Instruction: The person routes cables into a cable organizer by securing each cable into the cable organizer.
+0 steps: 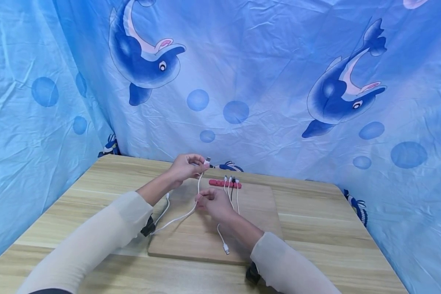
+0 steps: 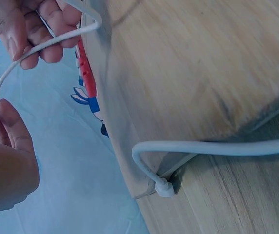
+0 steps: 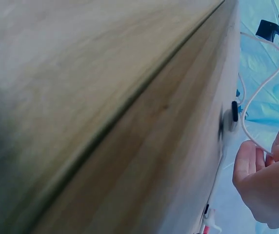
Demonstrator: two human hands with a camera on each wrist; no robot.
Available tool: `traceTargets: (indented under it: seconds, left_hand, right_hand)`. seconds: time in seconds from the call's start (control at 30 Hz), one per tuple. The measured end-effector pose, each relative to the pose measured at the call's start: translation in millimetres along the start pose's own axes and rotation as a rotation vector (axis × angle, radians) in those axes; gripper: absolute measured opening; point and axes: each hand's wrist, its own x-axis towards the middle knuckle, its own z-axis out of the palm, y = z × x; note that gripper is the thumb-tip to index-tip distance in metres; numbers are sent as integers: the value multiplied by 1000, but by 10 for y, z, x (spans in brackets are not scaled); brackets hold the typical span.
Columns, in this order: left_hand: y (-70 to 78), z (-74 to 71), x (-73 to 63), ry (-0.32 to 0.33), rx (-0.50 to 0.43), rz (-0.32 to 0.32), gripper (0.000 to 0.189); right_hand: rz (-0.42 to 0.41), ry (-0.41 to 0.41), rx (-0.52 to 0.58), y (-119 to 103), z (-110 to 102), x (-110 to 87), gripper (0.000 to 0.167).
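My left hand [image 1: 189, 166] pinches a white USB cable [image 1: 200, 183] just below its plug [image 1: 208, 159], which points upward above the board's far edge. Lower down the same cable, my right hand [image 1: 217, 203] pinches it between thumb and fingertips. From there the cable sags left across the wooden board [image 1: 191, 245]. Just beyond my right hand lies a red cable holder [image 1: 216, 183], with several white cables and a black one set in its right part. The right wrist view shows my right hand [image 3: 266, 187] with the cable curving up from its fingertips.
Another white cable end [image 1: 226, 247] lies near the board's front edge. A further white plug [image 1: 168, 196] rests by the board's left side. The board sits on a wood-grain table [image 1: 316, 228], backed by a blue dolphin-print cloth [image 1: 264, 81].
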Motion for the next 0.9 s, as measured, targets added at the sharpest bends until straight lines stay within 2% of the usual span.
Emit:
traceTargets:
  seconds: [0.23, 0.37, 0.63, 0.9]
  left_hand:
    - [-36, 35, 57, -3, -12, -15, 17]
    - [-63, 53, 114, -1, -22, -24, 19]
    - [-90, 107, 270, 7, -7, -65, 34]
    - [-60, 196, 379, -14, 40, -76, 28]
  right_hand:
    - [-29, 42, -72, 58, -71, -1, 7]
    - [-13, 75, -117, 80, -126, 3, 5]
    - [-51, 141, -241, 71, -221, -11, 14]
    - [-34, 169, -320, 64, -304, -48, 4]
